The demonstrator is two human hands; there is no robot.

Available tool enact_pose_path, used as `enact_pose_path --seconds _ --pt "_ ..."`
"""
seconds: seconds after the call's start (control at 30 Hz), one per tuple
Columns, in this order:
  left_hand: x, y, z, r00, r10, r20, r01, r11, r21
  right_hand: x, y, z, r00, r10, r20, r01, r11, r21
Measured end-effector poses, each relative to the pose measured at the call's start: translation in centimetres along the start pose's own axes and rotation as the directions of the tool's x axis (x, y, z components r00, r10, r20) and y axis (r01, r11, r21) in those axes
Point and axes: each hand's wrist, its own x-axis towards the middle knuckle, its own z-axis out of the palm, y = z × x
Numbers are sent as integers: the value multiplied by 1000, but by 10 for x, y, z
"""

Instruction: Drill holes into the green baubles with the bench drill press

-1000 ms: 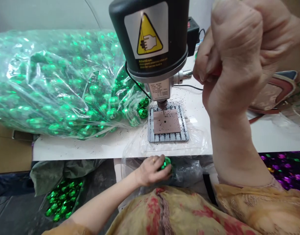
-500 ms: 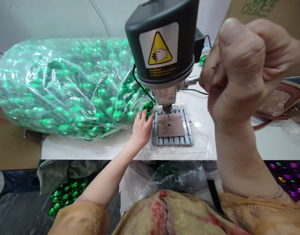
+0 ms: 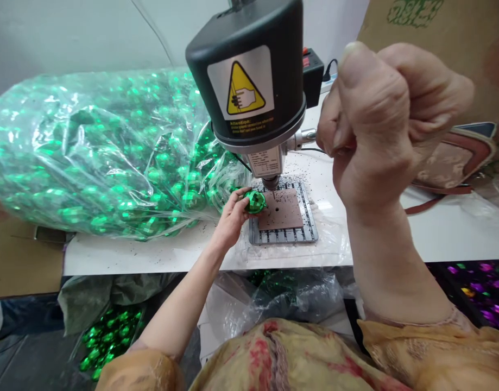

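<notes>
A shiny green faceted ball (image 3: 255, 202) is pinched in my left hand (image 3: 232, 217), at the left edge of a pinkish-brown board (image 3: 282, 217) with a dark hole in its middle. The board lies on the slotted metal base (image 3: 310, 233) of a small drill press (image 3: 249, 103). Its chuck (image 3: 271, 183) hangs above the board. My right hand (image 3: 375, 119) is closed in a fist round the feed handle (image 3: 306, 137) at the right side of the press; the handle's end is hidden inside the fingers.
A large clear plastic bag (image 3: 94, 152) full of green balls lies left of the press. Dark shavings litter the white table (image 3: 127, 252). A bag with brown trim (image 3: 453, 157) stands at right, before a cardboard box (image 3: 473, 65). More green balls (image 3: 111, 336) sit below the table.
My left hand has come away from the bag's mouth with a green ball, now at the board's edge. My right hand stays on the handle. The view has shifted slightly.
</notes>
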Motion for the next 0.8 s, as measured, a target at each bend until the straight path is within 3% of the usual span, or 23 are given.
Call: enact_pose_path --seconds 0.07,0.13,0.4,0.6,0.8 --pt "4 -4 6 994 -100 33 103 986 -133 -1 1 0 1000 1 12 -1 1000 10" --pt "7 -8 10 993 -109 34 113 982 -150 -1 0 0 1000 16 12 -16 1000 7" --pt "9 -22 16 991 120 52 -127 979 159 0 -4 -4 999 18 29 -19 999 29" --pt "10 -25 21 986 153 72 -165 964 206 -1 -7 -2 997 80 4 -80 997 -11" --pt "11 -28 22 988 125 86 -142 963 228 -2 -1 -2 1000 4 21 -4 1000 -11"
